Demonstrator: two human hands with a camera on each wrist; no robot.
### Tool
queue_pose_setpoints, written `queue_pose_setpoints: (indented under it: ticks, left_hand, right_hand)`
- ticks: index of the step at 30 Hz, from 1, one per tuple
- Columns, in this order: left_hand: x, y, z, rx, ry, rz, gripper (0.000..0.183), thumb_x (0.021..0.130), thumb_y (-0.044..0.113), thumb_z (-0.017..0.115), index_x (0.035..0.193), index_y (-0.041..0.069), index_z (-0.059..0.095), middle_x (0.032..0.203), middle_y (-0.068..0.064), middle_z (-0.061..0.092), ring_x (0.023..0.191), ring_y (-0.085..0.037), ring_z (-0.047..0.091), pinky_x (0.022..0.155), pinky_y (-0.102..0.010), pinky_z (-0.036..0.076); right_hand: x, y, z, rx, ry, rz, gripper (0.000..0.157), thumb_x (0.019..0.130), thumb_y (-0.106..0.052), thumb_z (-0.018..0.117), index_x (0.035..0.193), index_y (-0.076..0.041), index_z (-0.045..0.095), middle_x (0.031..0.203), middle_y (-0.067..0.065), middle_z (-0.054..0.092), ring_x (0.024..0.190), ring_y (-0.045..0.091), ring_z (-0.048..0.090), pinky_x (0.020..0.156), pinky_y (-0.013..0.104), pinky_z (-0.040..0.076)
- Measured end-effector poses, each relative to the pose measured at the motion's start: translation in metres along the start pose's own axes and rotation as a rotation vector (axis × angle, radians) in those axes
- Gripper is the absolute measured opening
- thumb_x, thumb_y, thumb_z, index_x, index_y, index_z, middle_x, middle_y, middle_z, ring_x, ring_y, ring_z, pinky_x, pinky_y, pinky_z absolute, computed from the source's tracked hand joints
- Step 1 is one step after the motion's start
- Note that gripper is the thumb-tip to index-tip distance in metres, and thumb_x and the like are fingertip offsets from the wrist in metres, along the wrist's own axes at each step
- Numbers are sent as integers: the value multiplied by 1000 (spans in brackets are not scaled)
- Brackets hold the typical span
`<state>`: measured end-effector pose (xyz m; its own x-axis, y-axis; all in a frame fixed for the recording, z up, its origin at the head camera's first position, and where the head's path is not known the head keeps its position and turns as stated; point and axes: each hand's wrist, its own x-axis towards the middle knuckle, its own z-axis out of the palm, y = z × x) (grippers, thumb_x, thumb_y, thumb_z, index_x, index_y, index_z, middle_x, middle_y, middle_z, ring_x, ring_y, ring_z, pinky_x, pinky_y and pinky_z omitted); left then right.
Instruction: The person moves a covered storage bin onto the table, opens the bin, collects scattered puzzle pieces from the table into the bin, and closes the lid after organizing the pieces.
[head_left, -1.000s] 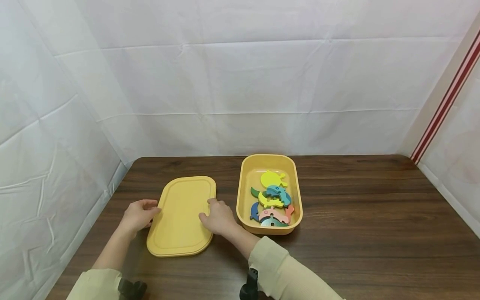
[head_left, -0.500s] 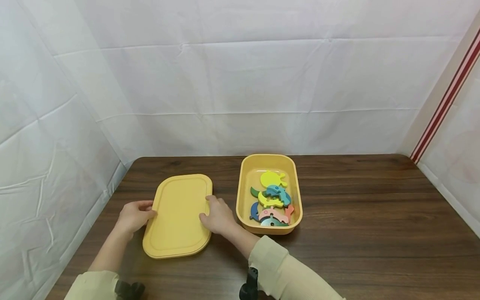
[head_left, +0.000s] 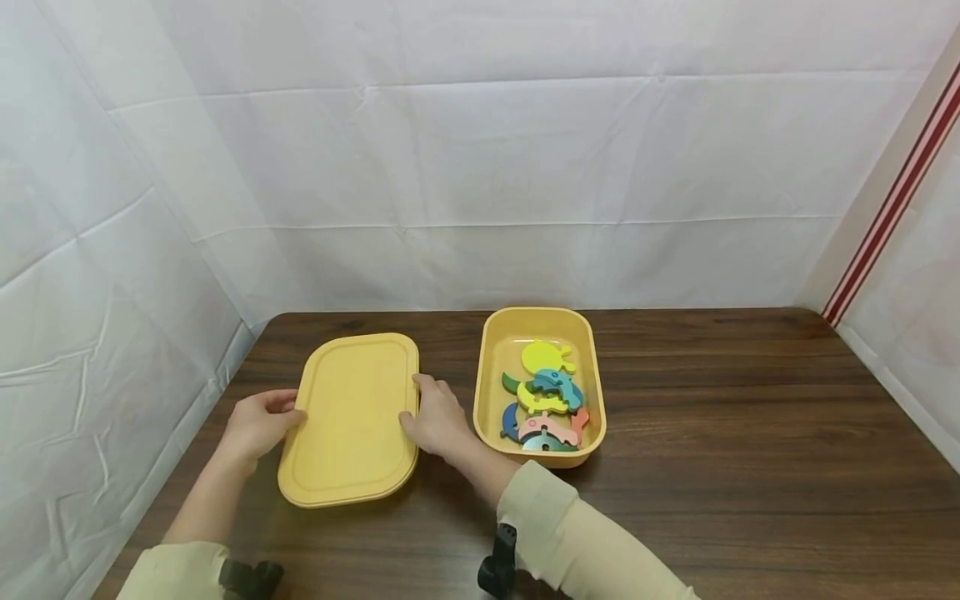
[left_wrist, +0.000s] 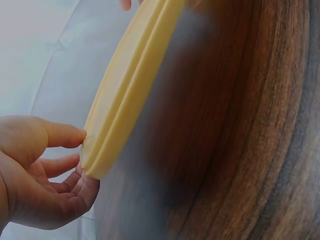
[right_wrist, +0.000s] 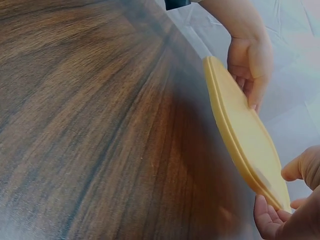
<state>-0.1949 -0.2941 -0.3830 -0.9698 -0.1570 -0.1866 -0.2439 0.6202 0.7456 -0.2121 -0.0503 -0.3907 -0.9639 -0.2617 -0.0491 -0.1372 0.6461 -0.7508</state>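
A flat yellow lid (head_left: 348, 417) with rounded corners and a raised border is held between both hands, left of a matching box. My left hand (head_left: 258, 425) grips its left edge, thumb on top and fingers curled beneath, as the left wrist view shows. On the opposite edge my right hand (head_left: 438, 421) pinches the lid, with fingertips under the rim in the right wrist view. In both wrist views the lid (right_wrist: 245, 130) is raised off the wood, its shadow falling below. Close to the right hand stands the open yellow box (head_left: 497, 354).
Several flat animal-shaped pieces in yellow, blue, green and pink lie in the box, among them a yellow piece (head_left: 543, 357) and a pink piece (head_left: 550, 429). The dark wooden table (head_left: 750, 433) extends to the right. White sheeting (head_left: 480, 167) hangs behind it.
The lid has shifted a little left and away from the body, with both hands still on its edges. The left hand moved left with it. The box and its pieces stay put.
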Motion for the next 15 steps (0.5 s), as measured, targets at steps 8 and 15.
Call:
queue_pose_setpoints:
  ticks: [8, 15]
  left_hand:
    - [-2, 8, -4, -28, 15, -9, 52, 87, 16, 58, 130, -9, 43, 117, -23, 53, 83, -10, 56, 67, -19, 52]
    - [-2, 15, -6, -57, 29, -11, 52, 88, 19, 58, 132, -6, 43, 118, -19, 52, 81, -3, 53, 67, -17, 51]
  right_hand:
    - [3, -5, -9, 100, 6, 64, 54, 86, -17, 59, 136, -6, 42, 117, 13, 50, 100, 23, 52, 84, 35, 48]
    - [5, -10, -19, 130, 7, 86, 53, 86, -13, 57, 136, -5, 43, 113, 13, 53, 97, 21, 52, 83, 33, 48]
